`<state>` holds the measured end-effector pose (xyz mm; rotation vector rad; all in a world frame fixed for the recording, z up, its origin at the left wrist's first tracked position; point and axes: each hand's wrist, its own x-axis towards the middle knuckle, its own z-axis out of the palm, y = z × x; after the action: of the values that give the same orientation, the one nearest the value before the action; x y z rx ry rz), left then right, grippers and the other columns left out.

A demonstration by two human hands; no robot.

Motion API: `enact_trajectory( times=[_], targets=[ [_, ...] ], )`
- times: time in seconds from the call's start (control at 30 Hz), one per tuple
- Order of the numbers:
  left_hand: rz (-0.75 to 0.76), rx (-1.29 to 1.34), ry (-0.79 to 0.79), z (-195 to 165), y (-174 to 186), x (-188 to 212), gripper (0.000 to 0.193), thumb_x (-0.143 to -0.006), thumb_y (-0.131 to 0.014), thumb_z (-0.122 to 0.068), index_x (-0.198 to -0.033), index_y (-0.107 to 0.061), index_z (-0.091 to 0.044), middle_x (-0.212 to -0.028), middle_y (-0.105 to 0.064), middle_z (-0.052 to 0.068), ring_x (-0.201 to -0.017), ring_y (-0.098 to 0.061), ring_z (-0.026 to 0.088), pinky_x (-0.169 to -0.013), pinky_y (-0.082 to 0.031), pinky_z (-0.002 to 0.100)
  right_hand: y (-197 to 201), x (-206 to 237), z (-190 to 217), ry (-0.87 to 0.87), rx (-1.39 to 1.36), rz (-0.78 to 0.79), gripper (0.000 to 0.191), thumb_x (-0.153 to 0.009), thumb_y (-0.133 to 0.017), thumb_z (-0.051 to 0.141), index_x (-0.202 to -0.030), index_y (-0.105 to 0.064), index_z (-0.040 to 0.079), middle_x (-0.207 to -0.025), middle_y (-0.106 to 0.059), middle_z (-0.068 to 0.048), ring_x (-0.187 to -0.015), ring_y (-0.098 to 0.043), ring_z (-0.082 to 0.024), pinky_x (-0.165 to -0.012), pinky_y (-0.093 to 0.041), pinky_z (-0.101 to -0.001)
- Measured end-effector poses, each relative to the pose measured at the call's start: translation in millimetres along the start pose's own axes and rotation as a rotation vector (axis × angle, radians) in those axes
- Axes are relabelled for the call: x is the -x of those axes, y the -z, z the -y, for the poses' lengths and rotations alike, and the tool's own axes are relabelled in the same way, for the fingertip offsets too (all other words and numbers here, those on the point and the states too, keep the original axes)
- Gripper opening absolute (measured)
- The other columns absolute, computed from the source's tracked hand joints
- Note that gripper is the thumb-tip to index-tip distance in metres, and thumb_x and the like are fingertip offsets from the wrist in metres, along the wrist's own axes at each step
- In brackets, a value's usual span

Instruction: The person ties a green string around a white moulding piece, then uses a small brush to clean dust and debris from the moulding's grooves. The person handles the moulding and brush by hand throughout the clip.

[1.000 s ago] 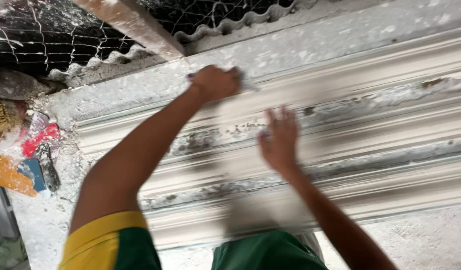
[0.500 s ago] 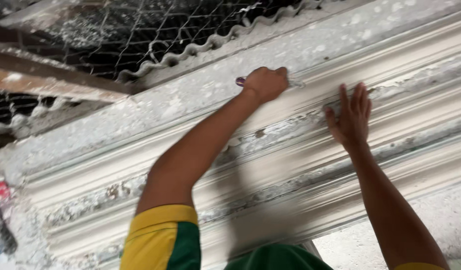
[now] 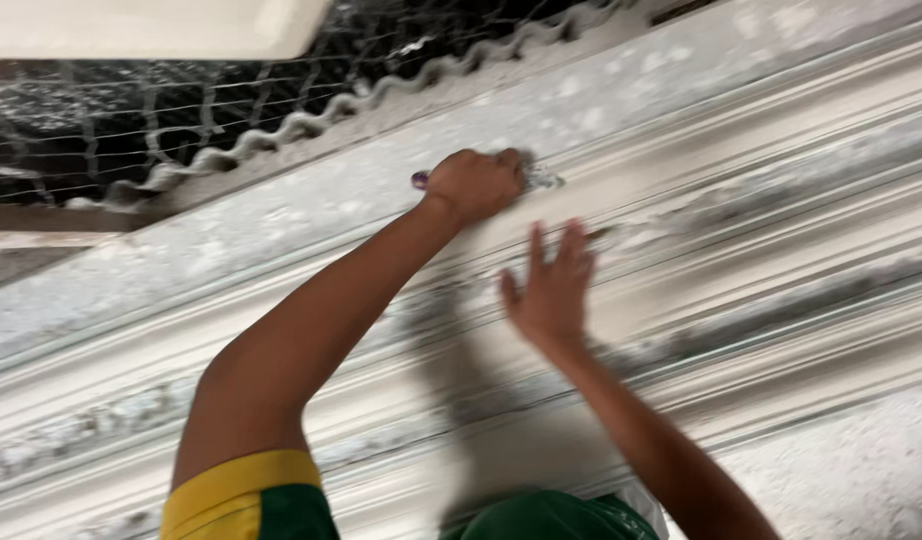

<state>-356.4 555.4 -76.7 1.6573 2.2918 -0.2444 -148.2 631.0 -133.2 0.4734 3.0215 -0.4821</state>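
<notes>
There is a single view, from a camera worn on the person's head. It faces a long white moulding whose ridges run slantwise across the picture, rising toward the right, so the camera is rolled against them. It sits close: both forearms enter from the bottom edge, the left hand and right hand land near the middle, and the yellow-and-green sleeve is cut off below. The top left takes in wire mesh (beyond a wavy sheet edge). The picture is blurred.
</notes>
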Motion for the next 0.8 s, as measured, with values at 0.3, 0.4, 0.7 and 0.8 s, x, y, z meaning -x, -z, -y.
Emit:
enact_trajectory(
  times=[0.3, 0.4, 0.7, 0.8],
  targets=[
    [0.058, 0.083, 0.169, -108.6, 90.9, -250.3, 0.034, -0.102, -0.054, -0.014, -0.132, -0.058, 0.002, -0.122, -0.069, 0.02, -0.096, -0.074, 0.035, -0.078, -0.061, 0.044, 105.3, -64.9, -295.9, 0.145, -0.005, -0.12, 0.071, -0.099, -0.058, 0.033, -0.161, -0.04, 0.003, -0.162, -0.024, -0.037, -0.152, -0.02, -0.055, -0.123, -0.013, -0.0658],
    [0.122, -0.175, 0.018, -104.0, 104.4, -227.1, 0.035, -0.097, -0.054, -0.011, -0.132, -0.06, -0.012, -0.146, -0.051, 0.016, -0.098, -0.072, 0.036, -0.066, -0.064, 0.046, 170.7, -107.1, -426.1, -0.223, 0.042, -0.068, 0.072, -0.108, -0.037, 0.051, -0.166, -0.027, 0.01, -0.172, -0.017, -0.03, -0.162, -0.009, -0.047, -0.132, -0.005, -0.0591],
    [0.222, -0.003, 0.051, -105.3, 98.4, -267.8, 0.028, -0.099, -0.049, -0.018, -0.12, -0.061, -0.003, -0.134, -0.057, 0.018, -0.09, -0.074, 0.032, -0.075, -0.062, 0.044, 185.5, -133.9, -487.9, -0.263, 0.025, -0.12, 0.079, -0.103, -0.038, 0.057, -0.165, -0.025, 0.009, -0.168, -0.013, -0.032, -0.157, -0.012, -0.045, -0.123, -0.007, -0.0646],
    [0.081, 0.097, 0.088, -134.0, 126.4, -356.4, 0.024, -0.1, -0.052, -0.017, -0.106, -0.071, -0.004, -0.109, -0.074, 0.015, -0.095, -0.074, 0.033, -0.081, -0.06, 0.046, 187.5, -134.7, -493.6, -0.262, 0.021, -0.157, 0.077, -0.101, -0.039, 0.055, -0.164, -0.028, 0.012, -0.168, -0.015, -0.03, -0.156, -0.017, -0.044, -0.123, -0.009, -0.0634]
  ],
)
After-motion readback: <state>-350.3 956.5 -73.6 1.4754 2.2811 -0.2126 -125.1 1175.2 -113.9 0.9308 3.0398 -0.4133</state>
